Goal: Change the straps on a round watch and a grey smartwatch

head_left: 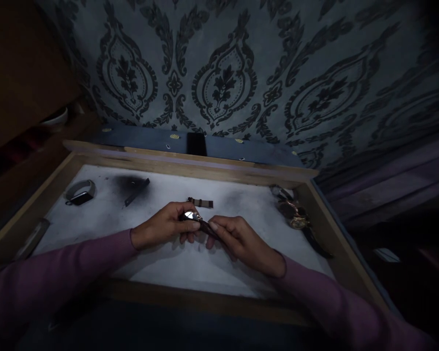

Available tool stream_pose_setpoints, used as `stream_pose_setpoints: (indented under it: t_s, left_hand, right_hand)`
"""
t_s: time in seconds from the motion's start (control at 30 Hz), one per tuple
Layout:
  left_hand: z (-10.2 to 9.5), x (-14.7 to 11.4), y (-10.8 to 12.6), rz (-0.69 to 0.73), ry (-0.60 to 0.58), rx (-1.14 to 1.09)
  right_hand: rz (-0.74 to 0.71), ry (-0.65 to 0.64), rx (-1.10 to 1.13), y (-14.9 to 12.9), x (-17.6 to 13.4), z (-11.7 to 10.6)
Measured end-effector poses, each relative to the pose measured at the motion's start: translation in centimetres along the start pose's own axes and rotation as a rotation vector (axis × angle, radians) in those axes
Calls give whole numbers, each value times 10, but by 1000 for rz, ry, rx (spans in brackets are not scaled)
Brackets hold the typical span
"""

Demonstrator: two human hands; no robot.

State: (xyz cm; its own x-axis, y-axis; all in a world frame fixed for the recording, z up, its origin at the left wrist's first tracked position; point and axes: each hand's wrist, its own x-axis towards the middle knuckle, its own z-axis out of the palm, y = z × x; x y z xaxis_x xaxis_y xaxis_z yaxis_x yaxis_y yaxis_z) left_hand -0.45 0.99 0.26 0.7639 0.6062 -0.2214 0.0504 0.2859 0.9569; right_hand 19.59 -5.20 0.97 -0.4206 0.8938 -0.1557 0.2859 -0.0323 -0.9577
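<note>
Near the middle of the wooden tray [201, 165], both hands are raised over its white floor. My left hand [170, 222] is closed on a wristwatch [191, 215], thumb and fingers pinching its shiny case. A dark strap [210, 229] runs from the case toward the right. My right hand [241, 239] is closed on that strap, thumb on top and fingers beneath. Just beyond my hands lies a separate watch strap piece [204, 203] with a buckle. The far end of the held strap is partly hidden by my right fingers.
A smartwatch [81, 194] lies at the tray's back left, beside a dark slim bar [137, 191]. Several watches [297, 220] lie along the right side. A greyish strap-like thing [32, 239] rests by the left wall. Behind the tray lies a black phone [196, 144].
</note>
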Motion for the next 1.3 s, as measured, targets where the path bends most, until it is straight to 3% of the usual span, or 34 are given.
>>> stream_pose_setpoints:
  t_s: [0.8, 1.3]
  left_hand:
    - [-2, 0, 7, -41, -70, 97]
    - [0, 0, 4, -16, -36, -79]
  right_hand:
    - [-123, 11, -126, 4, 2, 0]
    - [-76, 14, -57, 3, 2, 2]
